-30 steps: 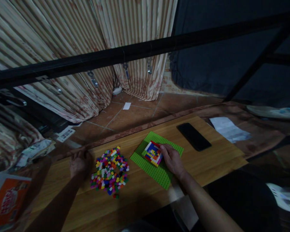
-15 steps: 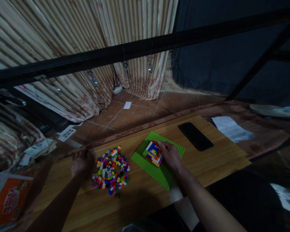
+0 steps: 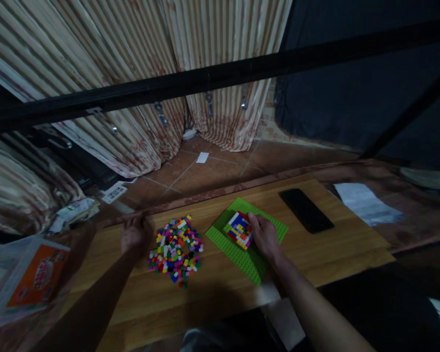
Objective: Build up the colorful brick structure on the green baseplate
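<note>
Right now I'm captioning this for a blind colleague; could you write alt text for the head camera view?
A person's right hand touches the edge of a small multicoloured brick build over a green studded baseplate. The left hand is on the wooden table, left of a heap of loose colourful bricks; a black phone lies right of the baseplate.

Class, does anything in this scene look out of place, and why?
A small white paper lies alone on the tiled floor beyond the table, as if dropped. Also, a couple of bricks sit at the near end of the loose heap, slightly apart from it. I see no clear damage, though the picture is dim.
</note>
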The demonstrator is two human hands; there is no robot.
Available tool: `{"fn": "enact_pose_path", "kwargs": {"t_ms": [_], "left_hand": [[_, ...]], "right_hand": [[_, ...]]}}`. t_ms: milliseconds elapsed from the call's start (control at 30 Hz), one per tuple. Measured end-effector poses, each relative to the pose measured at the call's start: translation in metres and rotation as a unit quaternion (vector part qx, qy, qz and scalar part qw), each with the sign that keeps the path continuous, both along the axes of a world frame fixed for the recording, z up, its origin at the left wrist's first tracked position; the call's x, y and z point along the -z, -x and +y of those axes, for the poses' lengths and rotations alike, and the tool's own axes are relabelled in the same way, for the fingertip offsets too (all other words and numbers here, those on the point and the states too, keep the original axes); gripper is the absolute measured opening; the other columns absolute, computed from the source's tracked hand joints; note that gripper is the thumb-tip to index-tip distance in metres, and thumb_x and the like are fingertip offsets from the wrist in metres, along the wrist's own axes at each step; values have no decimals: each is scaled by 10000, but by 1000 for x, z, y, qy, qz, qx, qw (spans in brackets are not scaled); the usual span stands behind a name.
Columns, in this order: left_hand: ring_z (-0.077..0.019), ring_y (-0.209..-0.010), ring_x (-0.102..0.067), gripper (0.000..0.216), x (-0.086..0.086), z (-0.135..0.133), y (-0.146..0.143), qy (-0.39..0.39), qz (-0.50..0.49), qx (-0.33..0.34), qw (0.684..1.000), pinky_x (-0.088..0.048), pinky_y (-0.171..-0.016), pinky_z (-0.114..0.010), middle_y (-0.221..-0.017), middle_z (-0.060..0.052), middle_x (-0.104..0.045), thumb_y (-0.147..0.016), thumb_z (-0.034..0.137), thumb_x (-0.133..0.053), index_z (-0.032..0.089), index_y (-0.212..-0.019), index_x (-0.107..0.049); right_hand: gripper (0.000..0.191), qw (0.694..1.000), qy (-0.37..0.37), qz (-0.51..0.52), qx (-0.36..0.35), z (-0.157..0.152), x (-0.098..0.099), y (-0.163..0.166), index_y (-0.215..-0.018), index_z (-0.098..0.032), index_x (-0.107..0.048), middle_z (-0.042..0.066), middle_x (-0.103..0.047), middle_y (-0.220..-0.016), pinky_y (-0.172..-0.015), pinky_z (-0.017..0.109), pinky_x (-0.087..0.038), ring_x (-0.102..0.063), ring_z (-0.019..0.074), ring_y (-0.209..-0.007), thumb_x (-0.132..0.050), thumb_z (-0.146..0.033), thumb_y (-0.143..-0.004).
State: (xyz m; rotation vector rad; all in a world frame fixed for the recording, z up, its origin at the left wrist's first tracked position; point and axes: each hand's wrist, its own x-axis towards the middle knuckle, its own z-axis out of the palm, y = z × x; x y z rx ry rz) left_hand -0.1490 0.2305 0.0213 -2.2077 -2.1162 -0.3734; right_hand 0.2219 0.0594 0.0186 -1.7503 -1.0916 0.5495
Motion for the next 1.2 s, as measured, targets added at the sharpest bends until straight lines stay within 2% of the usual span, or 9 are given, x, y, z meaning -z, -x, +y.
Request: {"fn": "enact_pose_path", "kwargs": {"t_ms": [133,267,333,400,467,533,667,933,1200], "left_hand": [[-299,-1167,-520,407,2,-2,-1,-9,-2,-2,1000,-364,-1063,-443,-1167,-148,-637,-903,297,-353,134,-1163,-621],[-293,-1174,-511,393,3,-4,-3,-6,-9,-17,1000,-377,-1052,-420,-1192,-146,-627,-907,285,-359,136,-1157,-623],[-292,-1179,-508,390,3,-5,-3,-14,-17,-18,1000,-376,-1056,-416,-1210,-140,-622,-911,289,-369,143,-1172,-618],[-293,-1181,-508,382,4,-5,-3,-17,-20,-16,1000,-378,-1055,-419,-1216,-143,-621,-912,290,-376,140,-1164,-621],[-296,-1176,-511,366,6,-4,-2,-20,-17,-15,1000,-385,-1049,-425,-1208,-146,-625,-909,287,-384,140,-1138,-628],[-297,-1166,-517,348,7,-3,-2,-23,-10,-16,1000,-395,-1039,-426,-1188,-143,-633,-900,282,-396,148,-1115,-634],[-297,-1143,-534,331,10,-2,-1,-32,-2,-20,999,-408,-1020,-427,-1146,-136,-648,-890,275,-402,163,-1094,-638],[-290,-1123,-547,334,11,-2,1,-36,-11,0,999,-385,-1041,-429,-1125,-145,-659,-891,256,-383,151,-1072,-643],[-310,-1141,-525,324,11,-3,-1,-47,-18,-6,999,-416,-1004,-450,-1127,-145,-651,-883,273,-398,154,-1056,-645]], "right_hand": [[603,998,-20,58,19,-8,4,-5,-1017,-165,-712,112,-731,-950,-801,387,-501,-659,265,-886,-326,-623,-944],[434,990,-108,-66,70,-26,-12,11,-1038,-164,-689,140,-699,-1041,-918,438,-469,-623,281,-1005,-444,-509,-946],[307,983,-145,-110,18,-37,-23,31,-1046,-198,-687,120,-697,-1048,-940,431,-467,-620,265,-1017,-494,-415,-947],[230,980,-137,-127,-69,-48,-28,57,-1030,-244,-691,89,-703,-1023,-911,405,-490,-628,247,-1006,-499,-346,-954],[209,970,-107,-130,-173,-54,-25,83,-1052,-262,-685,73,-703,-1033,-889,385,-506,-635,233,-999,-506,-308,-954],[211,964,-85,-137,-213,-57,-17,104,-1055,-247,-677,62,-703,-1029,-863,376,-513,-638,222,-977,-489,-254,-959],[158,962,-66,-175,-197,-58,-1,127,-1033,-211,-662,64,-695,-1002,-854,382,-496,-620,229,-957,-550,-218,-921],[140,925,-121,-240,-267,-63,2,166,-983,-215,-663,47,-681,-953,-837,376,-475,-591,224,-890,-638,-190,-848],[46,908,-119,-323,-240,-52,17,185,-867,-204,-670,48,-667,-803,-658,355,-463,-585,215,-732,-652,-178,-833]]}}
